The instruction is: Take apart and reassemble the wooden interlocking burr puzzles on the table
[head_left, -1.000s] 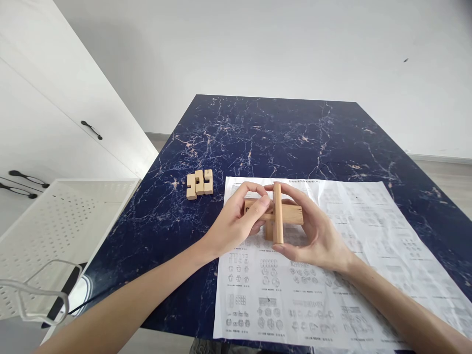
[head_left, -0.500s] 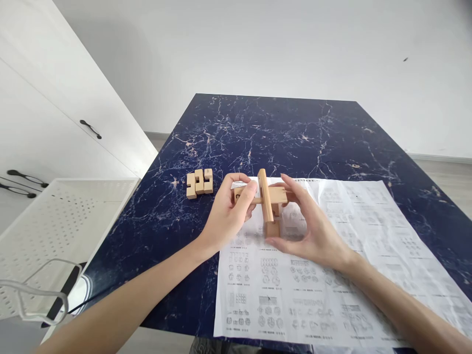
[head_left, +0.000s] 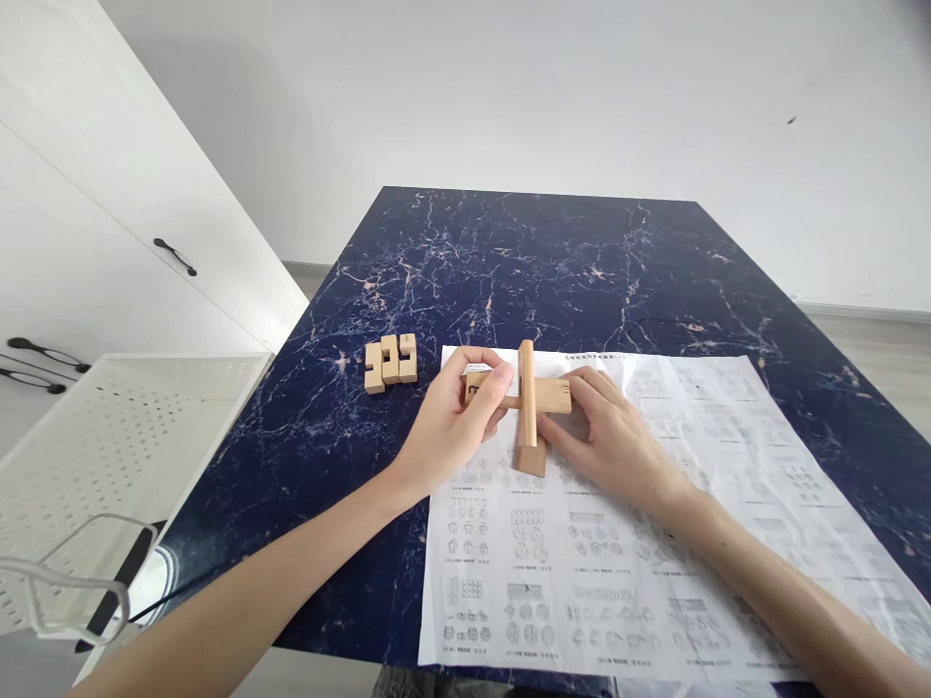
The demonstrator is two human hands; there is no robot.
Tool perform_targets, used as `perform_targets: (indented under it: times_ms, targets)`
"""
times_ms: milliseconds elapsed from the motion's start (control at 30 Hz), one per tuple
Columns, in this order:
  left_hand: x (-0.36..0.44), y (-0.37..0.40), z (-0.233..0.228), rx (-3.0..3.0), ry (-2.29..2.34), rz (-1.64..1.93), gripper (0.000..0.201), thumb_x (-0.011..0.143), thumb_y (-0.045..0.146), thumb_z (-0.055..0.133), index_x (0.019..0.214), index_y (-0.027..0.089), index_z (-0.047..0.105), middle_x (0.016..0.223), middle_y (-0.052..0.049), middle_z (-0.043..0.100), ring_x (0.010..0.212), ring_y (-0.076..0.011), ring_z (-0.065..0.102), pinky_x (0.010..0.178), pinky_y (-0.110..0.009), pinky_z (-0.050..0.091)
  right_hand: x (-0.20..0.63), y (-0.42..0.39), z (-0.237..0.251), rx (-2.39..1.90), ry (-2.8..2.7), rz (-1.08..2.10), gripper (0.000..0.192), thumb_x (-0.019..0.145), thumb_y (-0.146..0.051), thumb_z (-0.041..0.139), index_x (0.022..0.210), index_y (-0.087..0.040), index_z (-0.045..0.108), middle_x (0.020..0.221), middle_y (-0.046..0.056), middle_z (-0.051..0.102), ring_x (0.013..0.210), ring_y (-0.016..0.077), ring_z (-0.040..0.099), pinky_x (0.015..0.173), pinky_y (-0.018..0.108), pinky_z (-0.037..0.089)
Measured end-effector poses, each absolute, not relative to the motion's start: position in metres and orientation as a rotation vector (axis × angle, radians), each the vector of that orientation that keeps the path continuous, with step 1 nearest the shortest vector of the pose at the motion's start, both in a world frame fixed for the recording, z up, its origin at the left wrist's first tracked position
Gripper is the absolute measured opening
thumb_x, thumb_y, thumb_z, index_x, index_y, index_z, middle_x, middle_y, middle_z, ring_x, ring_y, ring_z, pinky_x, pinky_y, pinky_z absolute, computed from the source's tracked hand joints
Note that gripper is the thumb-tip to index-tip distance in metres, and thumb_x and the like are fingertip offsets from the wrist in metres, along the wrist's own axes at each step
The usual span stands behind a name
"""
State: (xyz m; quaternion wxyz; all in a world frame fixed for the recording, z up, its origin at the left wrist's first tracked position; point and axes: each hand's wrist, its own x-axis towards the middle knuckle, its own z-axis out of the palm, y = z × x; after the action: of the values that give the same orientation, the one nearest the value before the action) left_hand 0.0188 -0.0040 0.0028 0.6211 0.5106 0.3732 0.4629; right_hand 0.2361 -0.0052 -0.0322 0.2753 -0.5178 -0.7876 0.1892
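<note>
A partly joined wooden burr puzzle is held over the printed sheet. One upright bar crosses a horizontal one, and a further wooden block shows below the crossing. My left hand is closed on the left end of the horizontal bar, its thumb on top beside a black printed mark. At the opposite side, my right hand grips the puzzle, fingertips at the bar's right end and thumb near the crossing. Its other fingertips are hidden. Three notched wooden pieces stand side by side left of my left hand.
The dark blue marble-patterned table reaches toward a white wall. Rows of small diagrams cover the sheet. At the left are a white cabinet with black handles and a white perforated cart.
My right hand has shifted its grip, its thumb moving up from the lower block to near the crossing. The upright bar has turned straighter. My left hand keeps its hold.
</note>
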Motion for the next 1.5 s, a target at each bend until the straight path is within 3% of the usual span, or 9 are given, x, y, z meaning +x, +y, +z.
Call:
perform_targets:
  times_ms: [200, 433, 567, 733, 1100, 1400, 1500]
  targets:
    - [0.019, -0.002, -0.001, 1.222, 0.874, 1.064, 0.031, 0.107, 0.053, 0.059, 0.106, 0.022, 0.053, 0.061, 0.01, 0.041, 0.051, -0.0084, 0.031, 0.048, -0.021, 0.027, 0.235, -0.006, -0.031, -1.427, -2.047, 0.549, 0.022, 0.106, -0.045, 0.056, 0.094, -0.026, 0.053, 0.096, 0.009, 0.065, 0.088, 0.0295, 0.063, 0.076, 0.046, 0.055]
    - [0.019, 0.001, -0.004, 1.21, 0.907, 1.068, 0.031, 0.107, 0.052, 0.058, 0.112, 0.023, 0.05, 0.073, 0.006, 0.057, 0.05, -0.0066, 0.035, 0.049, -0.022, 0.031, 0.237, -0.006, -0.03, -1.349, -2.114, 0.595, 0.028, 0.105, -0.047, 0.061, 0.123, -0.026, 0.062, 0.118, 0.012, 0.065, 0.11, 0.0341, 0.066, 0.093, 0.053, 0.056]
    - [0.02, 0.001, -0.007, 1.251, 0.912, 1.102, 0.028, 0.108, 0.05, 0.057, 0.112, 0.022, 0.051, 0.08, 0.004, 0.061, 0.05, -0.0058, 0.04, 0.048, -0.022, 0.034, 0.236, -0.005, -0.029, -1.319, -2.134, 0.576, 0.023, 0.104, -0.045, 0.063, 0.116, -0.025, 0.063, 0.114, 0.012, 0.066, 0.108, 0.0342, 0.065, 0.092, 0.054, 0.056]
    - [0.02, 0.0, -0.007, 1.286, 0.951, 1.115, 0.023, 0.11, 0.044, 0.055, 0.111, 0.021, 0.052, 0.083, 0.003, 0.062, 0.05, -0.0056, 0.044, 0.048, -0.022, 0.036, 0.236, -0.004, -0.03, -1.308, -2.123, 0.574, 0.019, 0.106, -0.043, 0.06, 0.112, -0.025, 0.061, 0.11, 0.011, 0.067, 0.105, 0.0333, 0.065, 0.089, 0.053, 0.056]
    - [0.02, -0.002, -0.013, 1.379, 1.038, 1.073, 0.03, 0.107, 0.046, 0.06, 0.12, 0.02, 0.054, 0.093, -0.002, 0.065, 0.057, -0.0078, 0.048, 0.052, -0.023, 0.04, 0.243, -0.001, -0.025, -1.132, -2.258, 0.599, 0.028, 0.102, -0.048, 0.067, 0.119, -0.025, 0.063, 0.113, 0.011, 0.064, 0.103, 0.0319, 0.065, 0.088, 0.05, 0.057]
    - [0.02, -0.004, -0.008, 1.392, 1.07, 1.095, 0.026, 0.108, 0.045, 0.058, 0.117, 0.02, 0.055, 0.086, 0.0, 0.061, 0.059, -0.0087, 0.047, 0.053, -0.023, 0.039, 0.24, -0.005, -0.019, -1.167, -2.303, 0.653, 0.03, 0.099, -0.051, 0.071, 0.106, -0.025, 0.059, 0.107, 0.009, 0.066, 0.092, 0.0282, 0.066, 0.083, 0.047, 0.057]
    - [0.019, -0.001, -0.005, 1.289, 1.067, 1.116, 0.026, 0.106, 0.044, 0.061, 0.113, 0.02, 0.057, 0.08, 0.003, 0.058, 0.057, -0.0083, 0.045, 0.052, -0.023, 0.038, 0.244, -0.003, -0.016, -1.121, -2.299, 0.717, 0.027, 0.102, -0.05, 0.067, 0.113, -0.026, 0.063, 0.113, 0.011, 0.068, 0.096, 0.029, 0.068, 0.085, 0.047, 0.059]
